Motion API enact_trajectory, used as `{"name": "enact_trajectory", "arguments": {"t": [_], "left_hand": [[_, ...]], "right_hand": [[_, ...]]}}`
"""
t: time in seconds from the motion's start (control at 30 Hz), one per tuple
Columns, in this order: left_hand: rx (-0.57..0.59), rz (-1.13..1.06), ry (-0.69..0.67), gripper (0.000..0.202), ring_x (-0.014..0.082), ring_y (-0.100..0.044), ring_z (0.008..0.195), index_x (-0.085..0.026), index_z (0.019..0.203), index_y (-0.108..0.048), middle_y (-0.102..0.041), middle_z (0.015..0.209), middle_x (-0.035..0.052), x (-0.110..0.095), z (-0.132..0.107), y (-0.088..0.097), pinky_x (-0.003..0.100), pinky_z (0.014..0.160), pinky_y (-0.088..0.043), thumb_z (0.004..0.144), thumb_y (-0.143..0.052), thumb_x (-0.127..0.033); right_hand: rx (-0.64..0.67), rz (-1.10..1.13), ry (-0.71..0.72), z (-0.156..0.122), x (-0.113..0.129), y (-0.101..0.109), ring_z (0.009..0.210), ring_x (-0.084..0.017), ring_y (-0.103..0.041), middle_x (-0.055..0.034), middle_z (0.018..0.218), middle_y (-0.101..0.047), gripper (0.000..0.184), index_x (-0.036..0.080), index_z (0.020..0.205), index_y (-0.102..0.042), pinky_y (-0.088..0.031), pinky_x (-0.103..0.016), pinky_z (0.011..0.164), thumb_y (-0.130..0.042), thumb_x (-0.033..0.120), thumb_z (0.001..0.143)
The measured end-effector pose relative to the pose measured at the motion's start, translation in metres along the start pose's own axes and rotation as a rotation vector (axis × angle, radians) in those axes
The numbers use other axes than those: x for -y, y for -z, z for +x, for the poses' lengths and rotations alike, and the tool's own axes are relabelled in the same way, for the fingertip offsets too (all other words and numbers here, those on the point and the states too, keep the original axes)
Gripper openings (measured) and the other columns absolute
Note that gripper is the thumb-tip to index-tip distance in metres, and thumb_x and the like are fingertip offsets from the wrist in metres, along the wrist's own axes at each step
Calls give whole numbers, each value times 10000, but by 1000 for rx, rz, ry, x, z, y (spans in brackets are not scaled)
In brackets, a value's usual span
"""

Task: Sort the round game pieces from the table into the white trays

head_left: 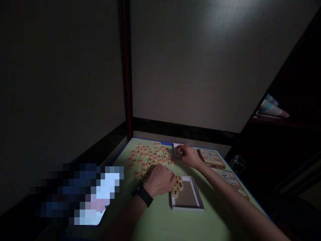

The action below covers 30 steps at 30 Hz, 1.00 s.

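Observation:
Many round wooden Chinese chess pieces [150, 155] with red or black characters lie spread over the green table's far left part. My left hand [160, 179], with a dark band on its wrist, is beside the near open box [188, 207]. Its fingers are curled down and mostly hidden, so what they hold does not show. Several black-marked pieces [176, 191] sit in that box's left side, close to my left fingertips. Farther back, my right hand [190, 156] reaches over a second white box [176, 146] with bent, closed fingers; anything in them is too small to make out.
Two printed boxes or lids [212, 158] lie along the right side of the green table [152, 224]. A lit, blurred-out screen [107, 187] is at the left. Walls [188, 83] rise behind the table. Folded cloth [272, 107] rests on a shelf at right.

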<state>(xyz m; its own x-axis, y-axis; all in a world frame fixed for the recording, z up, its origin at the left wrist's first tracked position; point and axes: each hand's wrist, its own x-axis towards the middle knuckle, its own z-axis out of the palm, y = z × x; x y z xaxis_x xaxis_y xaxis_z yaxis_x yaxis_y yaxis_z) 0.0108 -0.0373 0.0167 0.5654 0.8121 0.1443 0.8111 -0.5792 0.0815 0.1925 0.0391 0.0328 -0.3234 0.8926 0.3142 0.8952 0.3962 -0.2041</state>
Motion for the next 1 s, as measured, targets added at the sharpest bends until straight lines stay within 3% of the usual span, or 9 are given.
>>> {"name": "enact_trajectory", "arguments": {"t": [0.2,0.4,0.53,0.77,1.0], "left_hand": [[-16,-24,9,424,254,-691,752,-129,809,-756,-731,795,152,0,0,-1,375,746,-509,904,-371,-280],[-42,-35,-14,417,265,-685,741,-124,802,-753,-727,782,155,1,1,-3,391,739,-502,902,-383,-287],[-46,-53,-14,436,280,-676,779,-117,800,-744,-720,796,163,-2,0,-5,410,757,-494,911,-375,-320],[-48,-171,-80,274,281,-636,867,-146,920,-671,-699,910,124,-8,-5,-1,429,819,-484,851,-486,-337],[-109,-173,-92,185,238,-586,1034,-183,1019,-562,-625,1060,83,-9,-3,1,374,878,-489,873,-453,-150]], "right_hand": [[90,31,84,41,-4,-21,830,-192,-688,-45,871,-760,576,178,1107,-705,-458,-223,745,-451,5,620],[130,45,162,72,6,-30,1040,-214,-643,-71,1094,-731,579,169,1129,-682,-442,-246,868,-428,11,633],[167,-3,138,87,11,-38,871,-199,-652,-81,945,-742,486,137,1069,-670,-440,-232,741,-442,21,656],[288,-103,158,85,7,-40,705,-198,-638,-70,774,-726,200,174,848,-711,-364,-235,586,-589,154,689],[383,-104,257,73,9,-31,719,-171,-664,-15,781,-744,275,224,834,-736,-393,-214,617,-568,84,669]]}}
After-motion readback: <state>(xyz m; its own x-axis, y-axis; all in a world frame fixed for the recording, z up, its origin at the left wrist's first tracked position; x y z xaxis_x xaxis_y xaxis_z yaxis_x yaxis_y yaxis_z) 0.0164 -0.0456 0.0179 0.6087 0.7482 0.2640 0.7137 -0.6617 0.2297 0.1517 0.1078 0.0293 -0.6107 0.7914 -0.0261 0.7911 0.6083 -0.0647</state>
